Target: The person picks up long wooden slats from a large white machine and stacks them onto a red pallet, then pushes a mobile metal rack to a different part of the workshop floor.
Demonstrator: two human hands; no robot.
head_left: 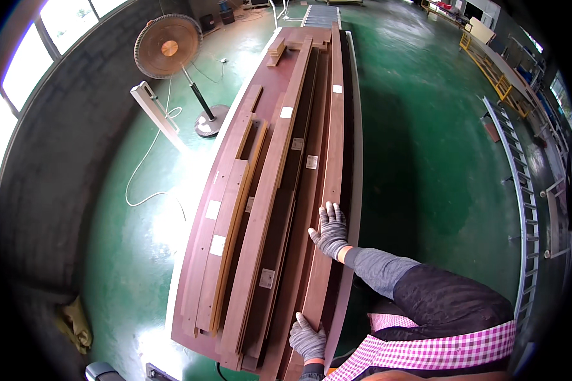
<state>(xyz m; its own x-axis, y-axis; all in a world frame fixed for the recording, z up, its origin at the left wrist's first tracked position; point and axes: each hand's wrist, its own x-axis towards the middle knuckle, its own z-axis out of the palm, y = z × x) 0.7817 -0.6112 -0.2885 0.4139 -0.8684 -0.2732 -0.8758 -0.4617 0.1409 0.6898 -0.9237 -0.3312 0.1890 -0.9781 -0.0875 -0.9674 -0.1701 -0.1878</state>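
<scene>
A long brown board (333, 146) runs lengthwise along the right side of a stack. My right hand (330, 233), in a grey striped glove, lies on it with the palm down and the fingers stretched out. Lower down, near the close end of that board, my left hand (308, 340) rests in a matching glove, fingers apart over its left edge. Left of this board are more long brown boards (270, 171), some bearing small white labels (312, 162). What lies beneath my palms is hidden.
Under the boards is a wide reddish-brown panel (267, 70). Beyond its left side stand a pedestal fan (168, 47) and a white post (156, 114), with a cable (136, 171) trailing on the green floor. A metal ladder-like frame (521, 203) lies at the right.
</scene>
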